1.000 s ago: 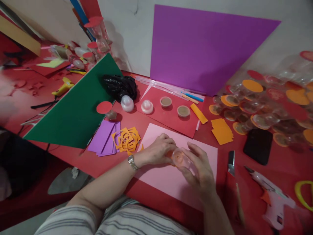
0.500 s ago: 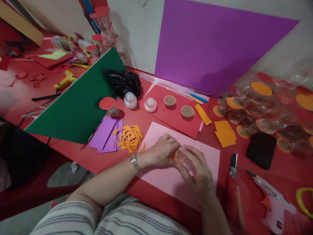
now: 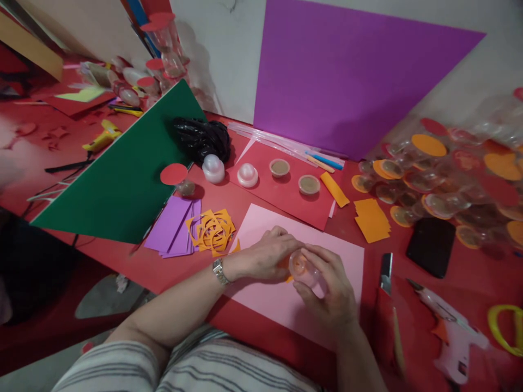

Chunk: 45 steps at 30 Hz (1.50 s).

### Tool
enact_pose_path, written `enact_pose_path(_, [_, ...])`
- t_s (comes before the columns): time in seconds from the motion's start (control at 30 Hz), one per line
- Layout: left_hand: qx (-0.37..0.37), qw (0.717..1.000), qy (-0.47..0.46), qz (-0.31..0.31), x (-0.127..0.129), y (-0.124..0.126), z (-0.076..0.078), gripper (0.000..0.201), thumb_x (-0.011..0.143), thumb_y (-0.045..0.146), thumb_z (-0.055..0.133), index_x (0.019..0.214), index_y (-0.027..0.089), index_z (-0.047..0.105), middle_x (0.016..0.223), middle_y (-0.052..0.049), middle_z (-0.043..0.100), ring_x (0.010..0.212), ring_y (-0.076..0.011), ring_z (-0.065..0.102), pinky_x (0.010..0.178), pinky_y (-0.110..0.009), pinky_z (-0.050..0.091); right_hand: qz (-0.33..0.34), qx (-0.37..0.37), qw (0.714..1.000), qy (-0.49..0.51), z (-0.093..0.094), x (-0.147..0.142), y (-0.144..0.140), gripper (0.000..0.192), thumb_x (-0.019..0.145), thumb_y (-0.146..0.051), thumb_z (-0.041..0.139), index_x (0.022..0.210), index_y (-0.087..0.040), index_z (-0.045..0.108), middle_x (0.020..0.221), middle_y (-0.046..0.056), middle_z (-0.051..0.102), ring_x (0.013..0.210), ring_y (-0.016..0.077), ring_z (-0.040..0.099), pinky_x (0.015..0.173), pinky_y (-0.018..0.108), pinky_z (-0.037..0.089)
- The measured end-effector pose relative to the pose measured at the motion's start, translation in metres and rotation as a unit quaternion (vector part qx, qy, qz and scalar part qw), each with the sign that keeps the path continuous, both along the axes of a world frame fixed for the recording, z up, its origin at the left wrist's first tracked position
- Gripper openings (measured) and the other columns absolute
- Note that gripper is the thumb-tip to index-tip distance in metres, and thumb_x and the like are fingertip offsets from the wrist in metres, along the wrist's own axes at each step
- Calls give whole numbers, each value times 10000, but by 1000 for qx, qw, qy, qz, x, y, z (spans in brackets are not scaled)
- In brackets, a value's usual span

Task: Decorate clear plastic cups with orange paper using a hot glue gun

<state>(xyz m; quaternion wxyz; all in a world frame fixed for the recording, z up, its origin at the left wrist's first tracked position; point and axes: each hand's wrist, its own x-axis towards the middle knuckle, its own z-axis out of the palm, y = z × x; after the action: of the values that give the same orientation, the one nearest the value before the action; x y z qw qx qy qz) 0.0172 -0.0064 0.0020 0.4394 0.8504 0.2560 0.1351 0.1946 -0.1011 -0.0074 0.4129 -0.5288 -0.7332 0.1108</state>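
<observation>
- both hands meet over a pale pink paper sheet (image 3: 269, 305) lying on the red table (image 3: 171, 272); i watch from the head camera, looking down.
- the left hand (image 3: 267, 256), with a silver wristwatch (image 3: 219, 271) on its wrist, is curled narrow, fingertips pinching a small orange paper piece (image 3: 288, 264) at the mouth of a small clear plastic cup (image 3: 304, 268).
- the right hand (image 3: 333, 288) wraps around that cup from the right side and holds it just above the pink sheet; the cup's far side is hidden by the fingers.
- risk, as i judge it: the cup is thin and slick, so a hard squeeze from the right hand could dent it or pop it out of the grip.
- risk: the orange piece is held only by its edge; if the left fingertips slide, it may crease, tear or sit crooked on the rim.
- risk: i cannot tell whether glue is on the paper; if so, fingers could stick or smear onto the pink sheet.
- risk: a craft knife with a bare metal blade (image 3: 385, 270) lies just right of the pink sheet, and a pink and white glue gun (image 3: 449, 332) lies beyond it, near the right forearm; a careless sweep outward could meet blade or nozzle.
- orange cut-out paper lattices (image 3: 210, 231) lie near the left wrist and could be brushed aside.
</observation>
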Motion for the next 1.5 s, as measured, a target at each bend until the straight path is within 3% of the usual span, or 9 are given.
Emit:
enact_pose_path(0.1, [-10,1000,-4,10,0,0,-2,469,777,166,700,1225,226,574,1091,-68,656,1058,-263,504,926,-390,453,-6,4,1000,-1,-1,-1,1,438,932,-368,625,1348,-242,579,1205,122,650,1112,275,646,893,466,594])
enact_pose_path(0.17, [0,1000,4,21,1,-1,-4,496,751,193,755,1209,216,565,1110,-82,647,1067,-274,502,927,-399,453,-16,0,1000,0,-1,-2,2,409,935,-376,624,1316,-234,587,1190,125,652,1095,274,652,882,469,599])
enact_pose_path(0.4, [55,997,43,35,6,-6,-5,315,769,207,775,977,195,539,1018,-84,618,1025,-272,483,889,-392,447,-3,-13,1000,11,1,-4,3,399,928,-332,648,1300,-217,564,1196,122,647,1104,258,646,881,433,596])
enact_pose_path(0.7, [59,998,11,23,7,-6,-4,115,852,218,678,906,190,581,982,-76,634,970,-244,500,911,-388,428,-5,9,1000,6,2,-3,1,437,941,-366,624,1346,-219,551,1200,124,637,1115,263,626,891,433,587])
enact_pose_path(0.93, [17,999,35,-13,4,-1,-8,203,805,158,686,967,202,572,1036,-67,633,1046,-255,485,930,-382,439,7,39,999,-8,1,-4,4,420,949,-372,625,1328,-200,565,1170,124,652,1096,259,611,897,437,575])
enact_pose_path(1.13, [23,998,60,15,6,-2,-8,352,771,255,782,1000,197,521,1048,-79,602,1056,-268,462,918,-392,434,12,19,1000,-9,3,-6,6,362,945,-329,628,1277,-200,565,1154,115,653,1083,245,619,879,410,577])
enact_pose_path(1.3, [41,996,68,35,10,-6,-6,279,807,244,746,933,202,501,1011,-72,597,1022,-256,466,899,-381,426,12,26,999,-15,3,-5,6,347,959,-338,605,1269,-188,557,1153,120,648,1081,235,617,877,394,580])
enact_pose_path(1.5, [20,999,35,12,8,-4,1,162,857,209,689,884,199,529,966,-51,638,984,-231,474,934,-371,417,-1,41,999,-16,3,0,4,390,954,-387,610,1295,-205,560,1171,121,652,1102,262,623,877,445,589])
